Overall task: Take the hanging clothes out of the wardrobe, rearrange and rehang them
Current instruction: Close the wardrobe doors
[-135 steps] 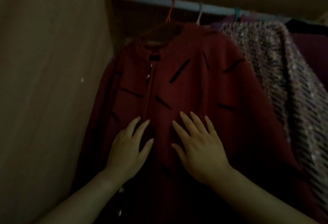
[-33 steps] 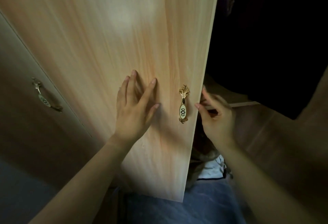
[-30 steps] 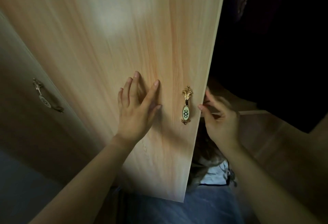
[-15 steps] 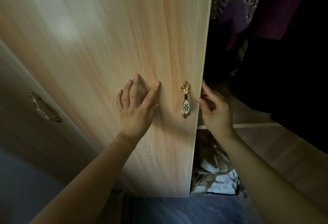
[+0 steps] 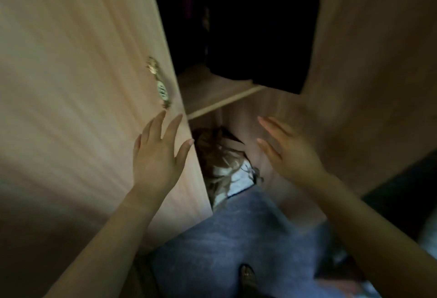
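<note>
Head view: closing-up step, I reckon; my left hand [image 5: 157, 158] spread flat on left door [image 5: 82, 85], right hand [image 5: 290, 153] open, empty, hanging clothes [image 5: 248, 26] upper centre; next, push both doors shut.

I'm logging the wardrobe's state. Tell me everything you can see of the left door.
The left door is a flat panel of pale wood-grain board, blurred. Near its free edge sits an ornate gold handle with a pale oval inset. It stands ajar, the dark interior showing beside it. The left hand lies flat on it below the handle, fingers spread.
</note>
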Demonstrator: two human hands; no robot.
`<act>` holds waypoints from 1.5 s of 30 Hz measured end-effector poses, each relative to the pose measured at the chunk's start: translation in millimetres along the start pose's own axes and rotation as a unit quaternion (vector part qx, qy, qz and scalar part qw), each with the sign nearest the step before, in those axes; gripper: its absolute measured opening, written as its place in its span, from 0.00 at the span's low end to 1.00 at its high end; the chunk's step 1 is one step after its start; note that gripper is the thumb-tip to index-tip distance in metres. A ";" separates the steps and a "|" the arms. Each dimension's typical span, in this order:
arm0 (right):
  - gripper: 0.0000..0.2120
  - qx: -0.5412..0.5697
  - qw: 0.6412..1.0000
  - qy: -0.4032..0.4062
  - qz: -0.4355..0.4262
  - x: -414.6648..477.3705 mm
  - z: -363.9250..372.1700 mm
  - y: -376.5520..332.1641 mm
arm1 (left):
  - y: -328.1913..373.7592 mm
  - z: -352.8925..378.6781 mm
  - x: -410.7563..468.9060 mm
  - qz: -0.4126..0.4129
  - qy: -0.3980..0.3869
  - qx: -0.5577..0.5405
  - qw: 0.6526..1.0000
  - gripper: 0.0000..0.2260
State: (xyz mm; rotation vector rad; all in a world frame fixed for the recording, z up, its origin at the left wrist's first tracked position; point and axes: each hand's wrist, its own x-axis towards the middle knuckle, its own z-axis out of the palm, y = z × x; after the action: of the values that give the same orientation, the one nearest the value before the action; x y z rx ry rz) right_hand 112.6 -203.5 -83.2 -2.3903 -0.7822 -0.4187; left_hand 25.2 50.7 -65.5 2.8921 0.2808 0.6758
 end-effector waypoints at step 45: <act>0.26 0.229 0.951 0.037 -0.205 32.8 -141.5 88.1 | 264.9 17.7 -43.7 -0.152 0.042 -0.133 0.979 0.27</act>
State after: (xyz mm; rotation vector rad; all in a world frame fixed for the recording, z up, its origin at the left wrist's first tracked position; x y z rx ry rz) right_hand 176.9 -334.2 4.1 -1.7710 -1.2014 -0.4314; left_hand 33.3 -217.6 -47.9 2.4996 0.5803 0.7185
